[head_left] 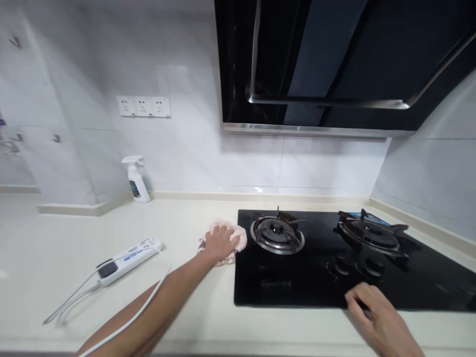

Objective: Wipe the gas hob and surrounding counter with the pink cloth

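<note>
My left hand presses down on a crumpled pale pink cloth with a darker patch at its left side. The cloth lies on the cream counter, right against the left edge of the black glass gas hob. Over the hob's front edge is my right hand, its fingers curled in and nothing visible in them. It is nearest the two control knobs. A left burner and a right burner, both with dark pan supports, sit on the hob.
A white spray bottle stands by the back wall. On the left counter lies a white power strip; a white cable runs across my left forearm. A black range hood overhangs the hob. Wall sockets are at upper left.
</note>
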Demonstrator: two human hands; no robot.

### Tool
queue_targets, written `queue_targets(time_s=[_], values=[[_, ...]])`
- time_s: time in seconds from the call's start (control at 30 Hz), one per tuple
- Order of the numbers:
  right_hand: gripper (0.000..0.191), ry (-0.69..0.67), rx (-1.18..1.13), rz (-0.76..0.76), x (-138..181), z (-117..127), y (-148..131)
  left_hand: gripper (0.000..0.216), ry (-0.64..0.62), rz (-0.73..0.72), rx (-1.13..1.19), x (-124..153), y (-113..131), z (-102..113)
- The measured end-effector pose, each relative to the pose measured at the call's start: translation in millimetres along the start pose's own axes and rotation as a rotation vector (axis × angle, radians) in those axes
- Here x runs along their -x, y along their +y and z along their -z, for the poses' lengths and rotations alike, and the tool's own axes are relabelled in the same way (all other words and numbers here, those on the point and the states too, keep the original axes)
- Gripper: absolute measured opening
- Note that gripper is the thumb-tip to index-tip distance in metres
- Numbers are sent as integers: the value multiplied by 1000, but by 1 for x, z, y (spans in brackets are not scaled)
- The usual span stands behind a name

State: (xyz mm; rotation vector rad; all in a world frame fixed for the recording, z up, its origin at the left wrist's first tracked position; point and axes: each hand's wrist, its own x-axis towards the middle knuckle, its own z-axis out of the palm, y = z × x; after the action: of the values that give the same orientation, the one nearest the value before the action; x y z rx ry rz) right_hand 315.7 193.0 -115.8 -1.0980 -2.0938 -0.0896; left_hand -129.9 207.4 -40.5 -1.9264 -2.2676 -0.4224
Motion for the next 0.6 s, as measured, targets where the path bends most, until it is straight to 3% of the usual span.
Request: queue_targets(time_s=[0.23, 0.37, 0.5, 0.6], values=[[35, -9, 23, 25, -2, 0, -2, 34, -27, -166, 62, 144, 9, 39], [36, -7, 17, 29, -3, -3, 0, 30, 22, -227, 163, 209, 0, 54], [36, 16, 39, 22, -1, -5, 1, 34, 85, -230, 165, 245, -42, 61], [35, 20, 51, 22, 0, -6, 1, 35, 115, -95, 36, 256, -93, 70]])
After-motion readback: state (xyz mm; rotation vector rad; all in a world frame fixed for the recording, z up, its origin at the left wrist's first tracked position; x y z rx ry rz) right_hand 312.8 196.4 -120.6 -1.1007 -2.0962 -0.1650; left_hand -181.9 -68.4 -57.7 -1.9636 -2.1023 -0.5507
